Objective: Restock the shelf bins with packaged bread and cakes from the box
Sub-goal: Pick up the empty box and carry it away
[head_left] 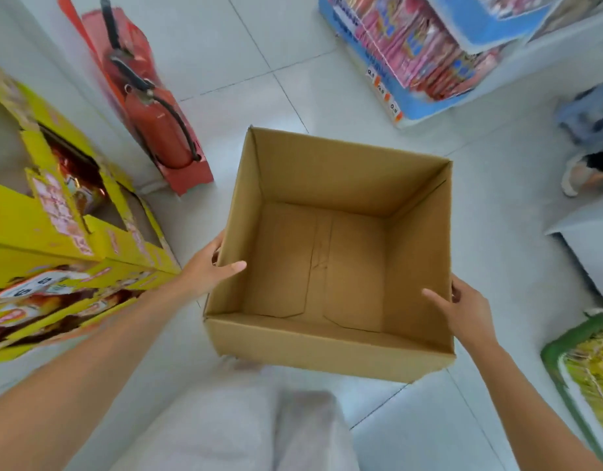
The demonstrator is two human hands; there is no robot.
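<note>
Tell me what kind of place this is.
Probably a small shop aisle: a blue display rack of pink packets with price tags, a yellow cardboard display of packaged goods, and an empty cardboard box for restocking.

Red fire extinguisher (pixel 160 130), blue rack (pixel 420 108) of pink packets (pixel 412 45), white tiled floor (pixel 286 45)

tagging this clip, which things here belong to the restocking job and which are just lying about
Job: brown cardboard box, open and empty; left hand and right hand gripping its side walls.
Lying about: red fire extinguisher; blue cardboard display stand of pink packets; white tiled floor.
</note>
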